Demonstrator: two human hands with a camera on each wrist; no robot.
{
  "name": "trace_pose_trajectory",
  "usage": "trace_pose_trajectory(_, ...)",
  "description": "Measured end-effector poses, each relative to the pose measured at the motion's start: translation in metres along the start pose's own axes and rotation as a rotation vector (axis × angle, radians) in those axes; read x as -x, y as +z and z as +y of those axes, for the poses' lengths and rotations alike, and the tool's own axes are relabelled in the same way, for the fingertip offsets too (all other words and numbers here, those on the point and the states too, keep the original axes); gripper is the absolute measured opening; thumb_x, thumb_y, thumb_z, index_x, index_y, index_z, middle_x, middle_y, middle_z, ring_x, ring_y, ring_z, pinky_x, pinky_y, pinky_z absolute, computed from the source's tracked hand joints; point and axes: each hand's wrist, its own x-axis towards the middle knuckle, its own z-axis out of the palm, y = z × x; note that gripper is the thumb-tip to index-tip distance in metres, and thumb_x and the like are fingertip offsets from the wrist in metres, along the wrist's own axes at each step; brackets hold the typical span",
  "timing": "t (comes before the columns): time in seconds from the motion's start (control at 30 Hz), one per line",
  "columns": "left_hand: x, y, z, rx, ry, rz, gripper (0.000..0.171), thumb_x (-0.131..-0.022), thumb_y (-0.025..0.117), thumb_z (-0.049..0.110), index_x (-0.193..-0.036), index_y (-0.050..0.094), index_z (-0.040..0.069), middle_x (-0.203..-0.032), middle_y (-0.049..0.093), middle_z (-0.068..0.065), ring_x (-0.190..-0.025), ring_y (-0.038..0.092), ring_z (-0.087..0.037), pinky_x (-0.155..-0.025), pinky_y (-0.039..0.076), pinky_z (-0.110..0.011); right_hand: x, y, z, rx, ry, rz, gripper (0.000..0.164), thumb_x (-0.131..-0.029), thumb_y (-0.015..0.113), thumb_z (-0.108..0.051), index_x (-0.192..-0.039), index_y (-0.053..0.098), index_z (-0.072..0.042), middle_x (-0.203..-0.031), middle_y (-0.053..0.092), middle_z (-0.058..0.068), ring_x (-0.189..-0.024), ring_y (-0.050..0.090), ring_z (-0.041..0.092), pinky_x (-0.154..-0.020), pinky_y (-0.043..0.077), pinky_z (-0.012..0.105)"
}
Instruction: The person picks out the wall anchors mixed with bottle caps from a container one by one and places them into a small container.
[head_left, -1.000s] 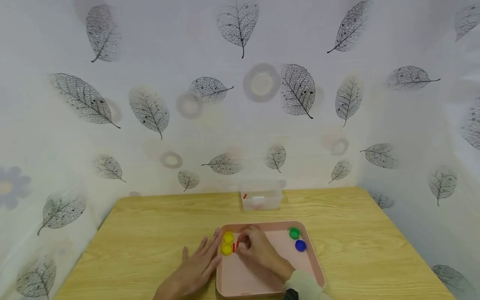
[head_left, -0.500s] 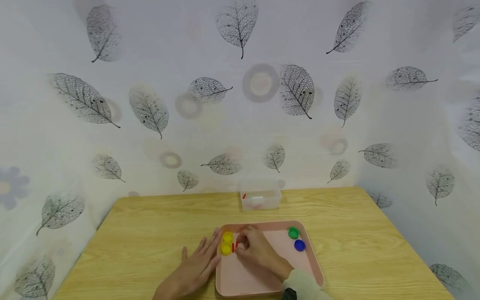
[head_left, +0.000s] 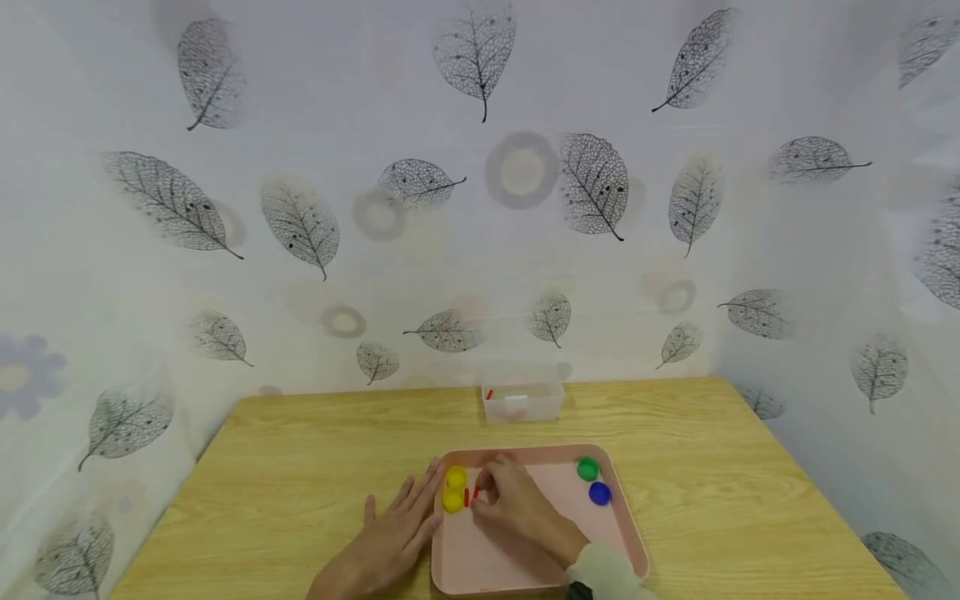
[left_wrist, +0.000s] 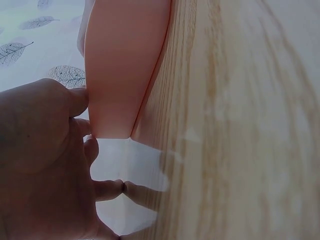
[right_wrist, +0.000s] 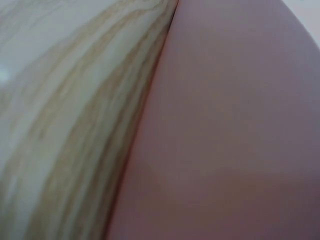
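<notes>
In the head view a pink tray [head_left: 495, 562] lies on the table. My right hand [head_left: 521, 508] reaches over it, thumb and index finger pinching a small red stick [head_left: 476, 492]. A second red stick [head_left: 466, 497] lies just left of those fingertips. Two yellow round pieces, the far one [head_left: 456, 476] and the near one [head_left: 453, 500], sit together along the tray's left side. My left hand [head_left: 390, 533] rests beside the tray with fingers extended, fingertips at its left edge. The left wrist view shows that hand [left_wrist: 45, 165] against the tray's outer wall [left_wrist: 125, 70].
A green round piece [head_left: 588, 468] and a blue one [head_left: 599, 493] sit at the tray's right side. Behind the tray stands a clear plastic box [head_left: 536, 408] with a red stick [head_left: 490, 394] inside. A leaf-patterned wall covering [head_left: 450, 250] rises behind the wooden table [head_left: 315, 442].
</notes>
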Motion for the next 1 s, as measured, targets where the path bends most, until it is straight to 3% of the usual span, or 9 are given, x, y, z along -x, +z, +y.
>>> trace_pose_trajectory(0.3,0.001,0.004,-0.001,-0.006,0.011,0.027,0.056,-0.102,0.026,0.048,-0.153,0.01,0.03,-0.158,0.008,0.008,-0.141,0.019,-0.033,-0.091,0.003,-0.081,0.004,-0.007,-0.007,-0.071,-0.027,0.055,0.014,-0.077,0.072,-0.013,-0.085,0.062,-0.008,-0.083,0.055,0.001,-0.074,0.053,0.013,-0.065,0.047,0.019)
trace_pose_trajectory(0.53,0.0,0.002,0.0,-0.005,-0.018,-0.022,0.057,-0.101,0.022,0.051,-0.153,0.007,0.033,-0.158,0.005,0.011,-0.141,0.018,-0.033,-0.09,0.002,-0.081,0.011,-0.027,-0.013,-0.134,0.051,0.026,0.014,-0.084,0.069,-0.022,-0.092,0.063,-0.013,-0.088,0.057,0.0,-0.075,0.054,0.011,-0.066,0.048,0.022)
trace_pose_trajectory(0.77,0.0,0.002,0.0,0.007,-0.025,-0.035,0.056,-0.102,0.021,0.051,-0.153,0.005,0.034,-0.158,0.003,0.012,-0.141,0.016,-0.034,-0.09,-0.002,-0.081,0.015,-0.047,-0.014,-0.13,0.044,0.068,0.014,-0.085,0.07,-0.023,-0.094,0.062,-0.015,-0.088,0.055,0.004,-0.072,0.049,0.01,-0.061,0.047,0.022)
trace_pose_trajectory(1.0,-0.001,0.001,0.001,0.015,-0.019,-0.036,0.056,-0.102,0.021,0.051,-0.153,0.005,0.034,-0.158,0.004,0.012,-0.141,0.017,-0.034,-0.088,-0.001,-0.082,0.017,-0.066,-0.014,-0.11,0.041,0.128,0.014,-0.085,0.072,-0.022,-0.093,0.062,-0.018,-0.089,0.055,-0.002,-0.074,0.051,0.012,-0.064,0.047,0.023)
